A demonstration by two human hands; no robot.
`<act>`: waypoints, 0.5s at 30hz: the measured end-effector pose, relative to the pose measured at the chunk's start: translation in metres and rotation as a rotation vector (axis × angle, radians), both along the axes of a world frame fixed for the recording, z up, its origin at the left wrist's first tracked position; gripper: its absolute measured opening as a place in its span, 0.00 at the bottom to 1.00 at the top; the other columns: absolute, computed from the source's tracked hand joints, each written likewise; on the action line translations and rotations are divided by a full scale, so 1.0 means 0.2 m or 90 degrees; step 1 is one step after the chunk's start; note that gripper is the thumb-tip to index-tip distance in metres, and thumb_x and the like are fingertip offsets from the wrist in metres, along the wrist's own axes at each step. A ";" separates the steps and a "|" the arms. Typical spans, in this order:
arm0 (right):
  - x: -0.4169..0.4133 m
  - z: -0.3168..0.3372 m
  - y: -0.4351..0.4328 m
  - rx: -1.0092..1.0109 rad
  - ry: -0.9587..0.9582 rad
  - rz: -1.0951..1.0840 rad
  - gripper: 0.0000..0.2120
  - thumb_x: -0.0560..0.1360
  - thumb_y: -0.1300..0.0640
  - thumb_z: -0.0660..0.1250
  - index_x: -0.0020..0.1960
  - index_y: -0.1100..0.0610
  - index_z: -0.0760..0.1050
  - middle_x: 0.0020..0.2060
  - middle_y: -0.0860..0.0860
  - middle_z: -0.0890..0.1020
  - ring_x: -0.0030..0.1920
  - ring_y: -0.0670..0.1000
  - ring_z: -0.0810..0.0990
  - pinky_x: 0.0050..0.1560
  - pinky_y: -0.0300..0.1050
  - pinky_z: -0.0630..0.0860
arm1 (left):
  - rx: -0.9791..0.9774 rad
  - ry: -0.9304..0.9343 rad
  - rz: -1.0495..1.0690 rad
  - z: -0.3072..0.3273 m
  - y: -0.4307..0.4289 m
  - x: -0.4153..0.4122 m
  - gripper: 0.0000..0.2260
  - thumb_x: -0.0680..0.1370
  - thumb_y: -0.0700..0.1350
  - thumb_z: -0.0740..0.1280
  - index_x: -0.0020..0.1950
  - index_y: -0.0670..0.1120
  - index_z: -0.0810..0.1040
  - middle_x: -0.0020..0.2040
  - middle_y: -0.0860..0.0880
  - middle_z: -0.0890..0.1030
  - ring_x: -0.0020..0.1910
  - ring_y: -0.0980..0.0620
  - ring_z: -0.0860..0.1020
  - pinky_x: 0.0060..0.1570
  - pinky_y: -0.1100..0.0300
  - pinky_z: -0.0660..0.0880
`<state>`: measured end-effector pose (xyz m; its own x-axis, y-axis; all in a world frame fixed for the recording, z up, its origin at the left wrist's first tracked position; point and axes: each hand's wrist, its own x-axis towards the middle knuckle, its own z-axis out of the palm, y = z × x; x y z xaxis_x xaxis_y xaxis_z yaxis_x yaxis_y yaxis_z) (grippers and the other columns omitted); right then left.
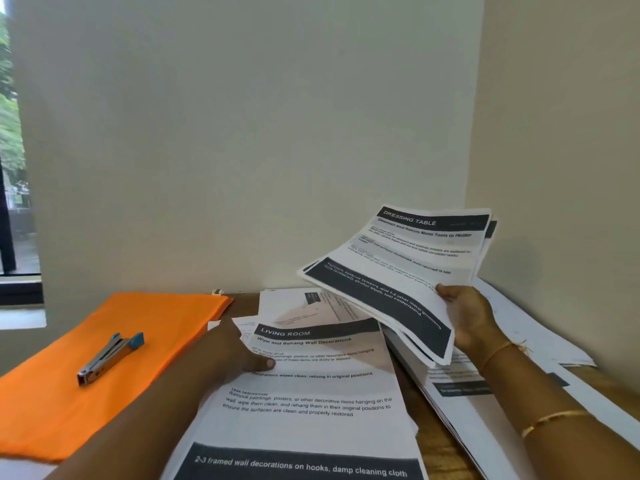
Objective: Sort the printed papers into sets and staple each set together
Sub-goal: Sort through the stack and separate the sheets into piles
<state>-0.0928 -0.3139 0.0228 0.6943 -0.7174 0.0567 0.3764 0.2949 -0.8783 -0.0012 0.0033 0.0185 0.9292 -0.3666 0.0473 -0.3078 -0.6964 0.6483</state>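
My right hand grips a small bundle of printed sheets headed "DRESSING TABLE", held tilted above the desk's right side. My left hand rests on the left edge of a sheet headed "LIVING ROOM", thumb lying on the page; whether the fingers curl under the edge is hidden. That sheet tops a pile at the middle of the desk. More printed sheets lie behind it. A thick stack sits under the raised bundle. A silver stapler with a blue end lies on the left.
An orange folder covers the desk's left side under the stapler. Further loose papers spread along the right wall. Walls close the back and right of the wooden desk. A window is at far left.
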 end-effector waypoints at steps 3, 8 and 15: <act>-0.01 0.00 -0.02 0.033 -0.001 -0.014 0.09 0.77 0.64 0.60 0.54 0.59 0.76 0.49 0.58 0.81 0.48 0.60 0.80 0.51 0.55 0.77 | -0.030 0.026 0.001 0.00 0.01 0.01 0.15 0.70 0.45 0.75 0.49 0.46 0.71 0.52 0.51 0.77 0.38 0.57 0.70 0.33 0.67 0.66; -0.01 -0.02 -0.04 0.070 -0.010 -0.027 0.08 0.77 0.64 0.59 0.53 0.58 0.75 0.50 0.57 0.81 0.45 0.59 0.80 0.49 0.55 0.77 | -0.060 -0.005 0.016 0.01 0.04 0.06 0.11 0.69 0.41 0.76 0.35 0.52 0.75 0.44 0.51 0.83 0.33 0.57 0.76 0.32 0.64 0.70; -0.05 0.00 -0.06 0.117 -0.012 -0.057 0.11 0.77 0.65 0.58 0.58 0.60 0.73 0.40 0.56 0.82 0.37 0.57 0.81 0.30 0.51 0.81 | 0.053 -0.072 0.084 0.01 0.04 0.11 0.15 0.69 0.51 0.75 0.44 0.39 0.79 0.45 0.41 0.83 0.45 0.45 0.82 0.42 0.55 0.74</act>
<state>-0.1022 -0.3261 0.0220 0.6274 -0.7757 -0.0686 0.4244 0.4145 -0.8051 0.0201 0.0105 0.0204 0.9598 -0.2493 0.1288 -0.2782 -0.7855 0.5528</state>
